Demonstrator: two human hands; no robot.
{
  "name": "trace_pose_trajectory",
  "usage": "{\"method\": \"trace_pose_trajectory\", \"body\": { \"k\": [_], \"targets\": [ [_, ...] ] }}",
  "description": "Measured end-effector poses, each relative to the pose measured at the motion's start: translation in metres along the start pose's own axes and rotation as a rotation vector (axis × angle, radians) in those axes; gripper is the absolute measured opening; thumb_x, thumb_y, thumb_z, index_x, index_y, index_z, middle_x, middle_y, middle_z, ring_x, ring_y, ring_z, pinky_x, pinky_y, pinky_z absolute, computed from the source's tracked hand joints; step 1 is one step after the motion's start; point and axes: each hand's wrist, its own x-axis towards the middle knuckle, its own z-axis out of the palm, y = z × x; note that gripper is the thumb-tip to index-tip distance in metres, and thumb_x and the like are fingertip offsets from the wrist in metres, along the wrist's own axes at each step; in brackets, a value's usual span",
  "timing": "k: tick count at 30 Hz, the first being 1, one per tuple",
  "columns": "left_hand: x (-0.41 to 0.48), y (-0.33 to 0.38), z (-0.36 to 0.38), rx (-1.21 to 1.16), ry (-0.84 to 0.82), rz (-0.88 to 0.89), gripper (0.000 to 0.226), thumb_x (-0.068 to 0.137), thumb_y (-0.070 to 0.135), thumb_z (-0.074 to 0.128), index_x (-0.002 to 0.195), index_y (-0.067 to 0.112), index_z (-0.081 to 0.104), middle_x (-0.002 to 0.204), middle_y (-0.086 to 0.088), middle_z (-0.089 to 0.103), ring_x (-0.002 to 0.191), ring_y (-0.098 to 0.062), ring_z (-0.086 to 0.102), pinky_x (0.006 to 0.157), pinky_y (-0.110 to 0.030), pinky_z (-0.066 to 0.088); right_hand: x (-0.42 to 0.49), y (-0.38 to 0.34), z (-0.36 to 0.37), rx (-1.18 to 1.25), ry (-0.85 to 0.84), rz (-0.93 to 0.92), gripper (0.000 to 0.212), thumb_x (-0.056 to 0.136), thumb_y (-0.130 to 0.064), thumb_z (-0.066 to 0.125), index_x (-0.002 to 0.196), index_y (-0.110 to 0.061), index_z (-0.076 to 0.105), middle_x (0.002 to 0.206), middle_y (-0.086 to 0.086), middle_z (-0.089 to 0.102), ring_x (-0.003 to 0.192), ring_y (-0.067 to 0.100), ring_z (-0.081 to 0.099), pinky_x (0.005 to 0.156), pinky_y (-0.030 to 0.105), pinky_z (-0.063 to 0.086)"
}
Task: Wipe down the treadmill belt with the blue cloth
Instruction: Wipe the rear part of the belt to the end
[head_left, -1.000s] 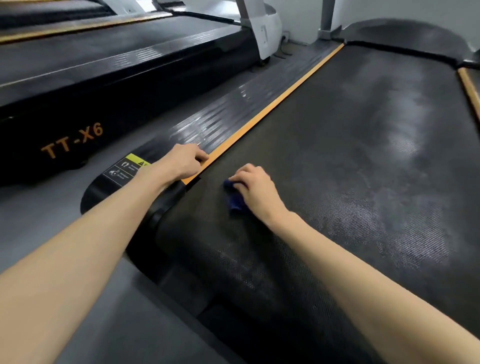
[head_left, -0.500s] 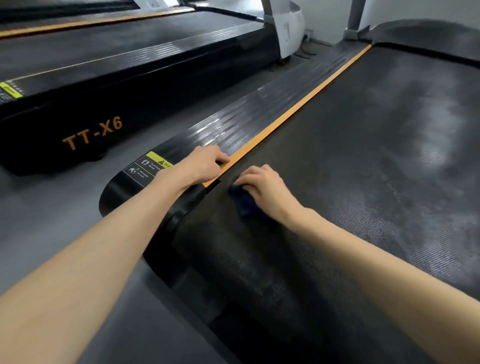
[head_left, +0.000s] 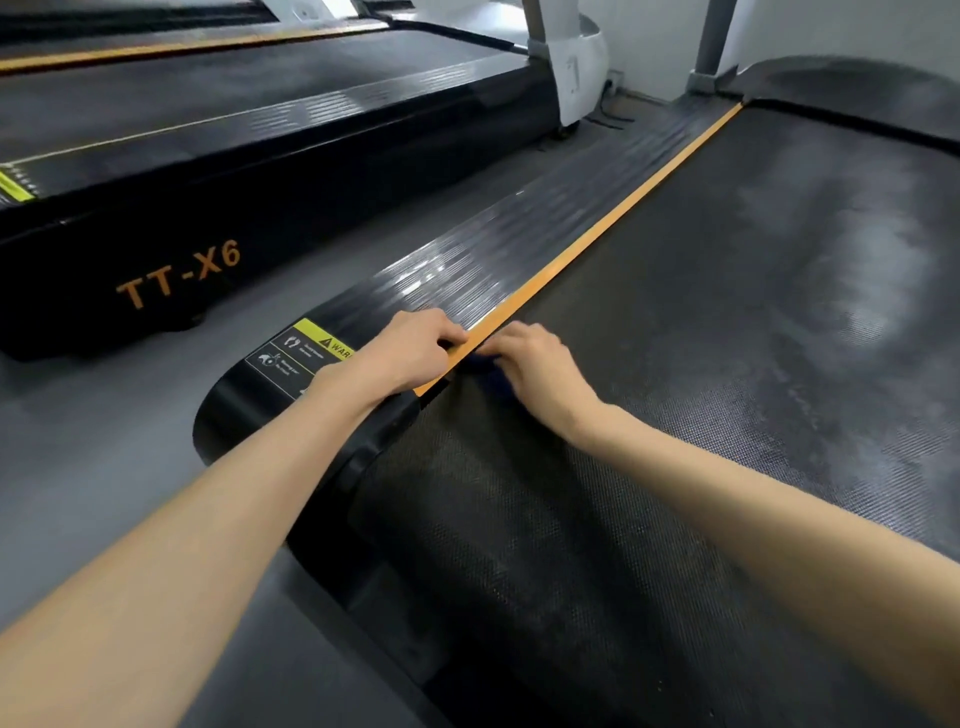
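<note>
My right fingers (head_left: 519, 340) curl over the crumpled dark-blue cloth (head_left: 496, 378), pressing it onto the black textured treadmill belt (head_left: 727, 364). Just left, past the orange edge strip (head_left: 597, 236), my left fingers (head_left: 441, 332) rest curled, holding nothing, on the ribbed black side rail (head_left: 467, 270).

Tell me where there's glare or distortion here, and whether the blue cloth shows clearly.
Head view: glare streaks the ribbed side rail, a pale sheen lies on the treadmill belt, the wide-angle lens bends lines near the edges, and the blue cloth is dark, mostly hidden under the right hand.
</note>
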Motion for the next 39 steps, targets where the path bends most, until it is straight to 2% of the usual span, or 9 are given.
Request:
{"method": "trace_pose_trajectory", "body": {
  "k": [3, 7, 12, 19, 29, 31, 33, 36, 39],
  "targets": [
    [0.001, 0.002, 0.000, 0.007, 0.025, -0.011, 0.049, 0.088, -0.006, 0.037, 0.121, 0.022, 0.062, 0.134, 0.001, 0.050, 0.122, -0.021, 0.046, 0.098, -0.030, 0.039, 0.008, 0.027, -0.007, -0.078, -0.054, -0.098, 0.027, 0.090, -0.002, 0.054, 0.108, -0.015, 0.070, 0.114, 0.006, 0.064, 0.100, 0.025, 0.056, 0.087, 0.034, 0.043],
    [0.001, 0.006, 0.002, 0.006, 0.023, -0.023, 0.046, 0.087, -0.010, 0.030, 0.105, 0.011, 0.066, 0.120, -0.004, 0.056, 0.102, -0.020, 0.049, 0.086, -0.026, 0.039, 0.049, 0.077, -0.011, -0.155, 0.071, 0.260, 0.032, 0.090, 0.001, 0.047, 0.111, -0.012, 0.069, 0.117, 0.010, 0.059, 0.107, 0.029, 0.049, 0.085, 0.028, 0.035],
    [0.008, -0.003, 0.005, -0.027, 0.028, -0.007, 0.052, 0.090, -0.008, 0.031, 0.122, 0.020, 0.060, 0.133, 0.001, 0.049, 0.126, -0.022, 0.043, 0.104, -0.031, 0.034, 0.066, 0.080, -0.008, -0.086, 0.123, 0.427, 0.029, 0.090, 0.000, 0.047, 0.105, -0.009, 0.070, 0.115, 0.011, 0.058, 0.108, 0.030, 0.050, 0.087, 0.034, 0.041],
    [0.006, -0.006, -0.006, -0.132, -0.023, -0.023, 0.050, 0.091, -0.005, 0.034, 0.120, 0.024, 0.062, 0.133, 0.005, 0.051, 0.127, -0.016, 0.043, 0.110, -0.036, 0.033, 0.011, 0.001, -0.003, 0.087, 0.021, 0.170, 0.026, 0.089, -0.003, 0.051, 0.099, -0.016, 0.072, 0.110, 0.001, 0.065, 0.103, 0.026, 0.054, 0.089, 0.036, 0.043],
    [0.001, -0.009, -0.006, -0.222, 0.013, -0.098, 0.056, 0.090, -0.005, 0.029, 0.120, 0.031, 0.060, 0.134, 0.002, 0.053, 0.123, -0.016, 0.047, 0.106, -0.036, 0.038, -0.065, -0.069, -0.002, 0.197, -0.265, -0.324, 0.019, 0.090, -0.011, 0.054, 0.104, -0.013, 0.068, 0.108, 0.006, 0.061, 0.096, 0.015, 0.046, 0.082, 0.010, 0.028],
    [-0.002, -0.002, -0.006, -0.174, 0.004, -0.085, 0.054, 0.090, -0.005, 0.030, 0.125, 0.027, 0.058, 0.135, 0.001, 0.052, 0.123, -0.018, 0.047, 0.102, -0.032, 0.037, -0.045, -0.031, -0.006, 0.106, -0.181, -0.293, 0.017, 0.087, -0.014, 0.056, 0.098, -0.013, 0.070, 0.102, 0.007, 0.063, 0.095, 0.017, 0.052, 0.083, 0.014, 0.031],
    [-0.006, 0.005, -0.006, -0.114, -0.005, -0.067, 0.057, 0.088, -0.007, 0.029, 0.129, 0.024, 0.054, 0.137, -0.002, 0.050, 0.124, -0.021, 0.046, 0.101, -0.032, 0.037, -0.022, 0.014, -0.011, 0.013, 0.006, -0.052, 0.021, 0.083, -0.003, 0.056, 0.096, -0.010, 0.071, 0.102, 0.010, 0.062, 0.095, 0.028, 0.056, 0.085, 0.027, 0.037],
    [-0.007, 0.007, -0.002, -0.056, 0.004, -0.051, 0.063, 0.084, -0.009, 0.030, 0.134, 0.023, 0.049, 0.139, -0.006, 0.047, 0.124, -0.025, 0.046, 0.100, -0.033, 0.038, -0.014, 0.024, -0.008, -0.011, 0.130, 0.284, 0.025, 0.091, -0.005, 0.050, 0.107, -0.010, 0.068, 0.113, 0.009, 0.058, 0.104, 0.028, 0.048, 0.087, 0.028, 0.037],
    [-0.006, 0.010, 0.000, -0.048, 0.041, -0.035, 0.064, 0.081, -0.009, 0.033, 0.135, 0.022, 0.048, 0.138, -0.009, 0.048, 0.120, -0.025, 0.050, 0.091, -0.029, 0.044, -0.041, -0.034, 0.001, 0.049, 0.050, 0.070, 0.020, 0.091, -0.019, 0.053, 0.104, -0.012, 0.068, 0.107, 0.009, 0.058, 0.096, 0.026, 0.049, 0.085, 0.033, 0.039]
  ]
}}
